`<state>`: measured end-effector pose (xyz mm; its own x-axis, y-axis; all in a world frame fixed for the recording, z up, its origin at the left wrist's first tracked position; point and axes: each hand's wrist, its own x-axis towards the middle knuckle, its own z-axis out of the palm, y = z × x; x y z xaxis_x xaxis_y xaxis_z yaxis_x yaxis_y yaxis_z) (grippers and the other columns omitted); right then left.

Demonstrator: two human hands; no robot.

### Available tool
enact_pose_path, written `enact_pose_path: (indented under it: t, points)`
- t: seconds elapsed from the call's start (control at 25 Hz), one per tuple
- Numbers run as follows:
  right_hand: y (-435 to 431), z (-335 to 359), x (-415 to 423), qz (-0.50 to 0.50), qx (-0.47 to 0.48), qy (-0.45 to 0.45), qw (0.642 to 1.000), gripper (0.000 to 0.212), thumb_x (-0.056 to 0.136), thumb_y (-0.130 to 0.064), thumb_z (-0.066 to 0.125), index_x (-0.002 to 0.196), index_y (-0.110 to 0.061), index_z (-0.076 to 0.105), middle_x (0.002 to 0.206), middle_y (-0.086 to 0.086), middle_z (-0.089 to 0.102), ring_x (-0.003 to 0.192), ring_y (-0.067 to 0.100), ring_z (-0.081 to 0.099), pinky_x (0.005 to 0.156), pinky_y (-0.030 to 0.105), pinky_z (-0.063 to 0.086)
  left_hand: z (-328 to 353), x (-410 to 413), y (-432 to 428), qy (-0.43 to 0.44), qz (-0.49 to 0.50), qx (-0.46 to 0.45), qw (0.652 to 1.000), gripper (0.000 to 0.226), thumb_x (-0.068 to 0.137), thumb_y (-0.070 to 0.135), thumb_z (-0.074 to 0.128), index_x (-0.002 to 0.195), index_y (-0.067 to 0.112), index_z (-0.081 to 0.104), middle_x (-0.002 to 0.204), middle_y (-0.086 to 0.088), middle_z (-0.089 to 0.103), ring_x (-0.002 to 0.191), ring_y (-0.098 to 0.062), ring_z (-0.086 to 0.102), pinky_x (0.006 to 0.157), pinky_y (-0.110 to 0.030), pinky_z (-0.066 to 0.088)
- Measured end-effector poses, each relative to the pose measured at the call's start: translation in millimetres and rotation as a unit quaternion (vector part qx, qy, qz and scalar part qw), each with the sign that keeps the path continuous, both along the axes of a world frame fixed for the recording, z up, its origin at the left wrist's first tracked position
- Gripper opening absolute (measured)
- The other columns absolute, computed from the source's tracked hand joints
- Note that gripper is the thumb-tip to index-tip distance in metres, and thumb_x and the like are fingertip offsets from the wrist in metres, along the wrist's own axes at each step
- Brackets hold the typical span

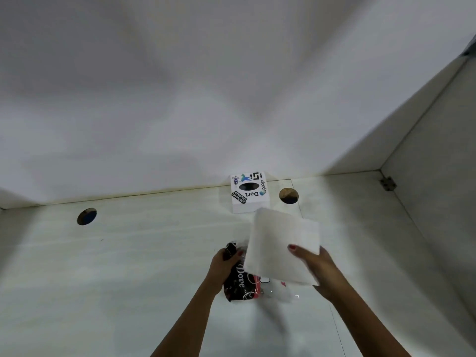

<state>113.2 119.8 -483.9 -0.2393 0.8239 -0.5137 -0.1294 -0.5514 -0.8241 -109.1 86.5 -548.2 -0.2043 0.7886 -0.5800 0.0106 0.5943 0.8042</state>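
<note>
My right hand (318, 273) holds a white folded tissue sheet (280, 243) above the desk, with the thumb on top of it. My left hand (224, 264) grips the upper end of a black and red packet (240, 282) printed with "Dove". The packet lies on the white desk (128, 266), and its clear plastic end (278, 292) sticks out under the tissue. Part of the packet is hidden by the tissue sheet.
A white tissue box (248, 193) covered with stickers stands at the back of the desk against the wall. Two round cable holes (86, 216) (289, 195) are cut in the desk near the wall. A white side panel (438, 176) closes the right side.
</note>
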Motion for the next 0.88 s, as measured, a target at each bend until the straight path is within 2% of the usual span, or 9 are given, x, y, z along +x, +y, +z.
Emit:
enact_pose_path:
  t: [0.08,0.16,0.32,0.44,0.56,0.68,0.72,0.8,0.88]
  points:
    - [-1.2,-25.5,-12.2,0.023,-0.036,-0.049,0.998,0.054,0.057,-0.020,0.081,0.106,-0.007,0.062,0.099,0.012,0.071,0.088,0.027,0.068,0.065,0.033,0.056,-7.1,7.8,8.3,0.076,-0.041,-0.001,0.996,0.003,0.084,0.020,0.060,0.083,0.021,0.063,0.082,-0.002,0.065,0.080,-0.018,0.060,0.081,-0.035,0.049]
    - [1.8,-49.8,-14.3,0.058,-0.060,-0.125,0.989,0.052,0.058,-0.021,0.082,0.105,-0.010,0.061,0.102,0.010,0.069,0.091,0.026,0.066,0.062,0.031,0.054,-14.2,7.3,12.0,0.067,-0.026,-0.019,0.997,0.008,0.087,0.023,0.056,0.090,0.018,0.062,0.087,-0.001,0.065,0.086,-0.018,0.059,0.086,-0.037,0.048]
    - [11.0,-81.5,-12.0,0.138,-0.057,-0.263,0.953,0.053,0.061,-0.020,0.082,0.109,-0.012,0.060,0.111,0.009,0.066,0.096,0.023,0.061,0.080,0.035,0.051,-24.1,-15.7,12.7,0.005,0.111,-0.035,0.993,0.023,0.092,0.025,0.050,0.079,0.012,0.064,0.076,-0.005,0.060,0.071,-0.020,0.054,0.061,-0.027,0.040]
    - [7.4,-87.9,-18.4,0.147,-0.039,-0.360,0.921,0.061,0.064,-0.028,0.079,0.117,-0.012,0.052,0.116,0.007,0.062,0.092,0.017,0.051,0.079,0.028,0.042,-26.5,-25.6,21.1,0.047,0.149,-0.019,0.987,0.013,0.089,0.012,0.052,0.092,0.014,0.064,0.089,-0.005,0.063,0.081,-0.023,0.057,0.066,-0.030,0.043]
    - [13.0,-83.8,-19.9,0.161,-0.053,-0.378,0.910,0.070,0.061,-0.030,0.080,0.120,-0.009,0.048,0.120,0.010,0.059,0.093,0.019,0.050,0.079,0.029,0.043,-20.4,-17.8,42.9,0.093,0.135,0.007,0.986,0.027,0.086,0.006,0.053,0.112,0.011,0.058,0.107,-0.005,0.061,0.096,-0.022,0.056,0.081,-0.030,0.044]
    - [41.2,-69.3,-12.8,0.191,-0.017,-0.403,0.895,0.103,0.046,-0.052,0.083,0.129,-0.011,0.041,0.127,0.012,0.054,0.111,0.026,0.054,0.093,0.037,0.047,-11.0,-9.5,71.9,0.122,0.121,0.055,0.984,0.043,0.085,0.007,0.058,0.127,0.009,0.046,0.118,-0.006,0.054,0.104,-0.022,0.053,0.089,-0.031,0.044]
    - [56.0,-63.9,-12.9,0.171,0.020,-0.414,0.894,0.102,0.046,-0.055,0.082,0.130,-0.013,0.041,0.127,0.013,0.053,0.113,0.026,0.054,0.095,0.038,0.047,-10.2,-9.6,86.7,0.122,0.126,0.063,0.982,0.047,0.085,0.009,0.058,0.129,0.010,0.042,0.124,-0.008,0.051,0.109,-0.025,0.052,0.094,-0.036,0.044]
    - [89.8,-53.9,-24.5,0.104,0.101,-0.391,0.909,0.081,0.058,-0.043,0.081,0.125,-0.014,0.046,0.124,0.013,0.054,0.105,0.023,0.055,0.087,0.032,0.046,-9.0,-11.6,117.1,0.110,0.137,0.047,0.983,0.054,0.086,0.015,0.058,0.135,0.009,0.036,0.135,-0.011,0.045,0.119,-0.029,0.048,0.101,-0.043,0.041]
    - [127.4,-51.1,-49.0,0.095,0.137,-0.331,0.929,0.068,0.070,-0.031,0.076,0.127,-0.013,0.044,0.126,0.010,0.053,0.101,0.020,0.054,0.081,0.028,0.042,-2.6,-12.9,145.5,0.063,0.136,0.015,0.989,0.054,0.089,0.023,0.053,0.136,0.004,0.033,0.140,-0.014,0.043,0.119,-0.029,0.049,0.100,-0.042,0.041]
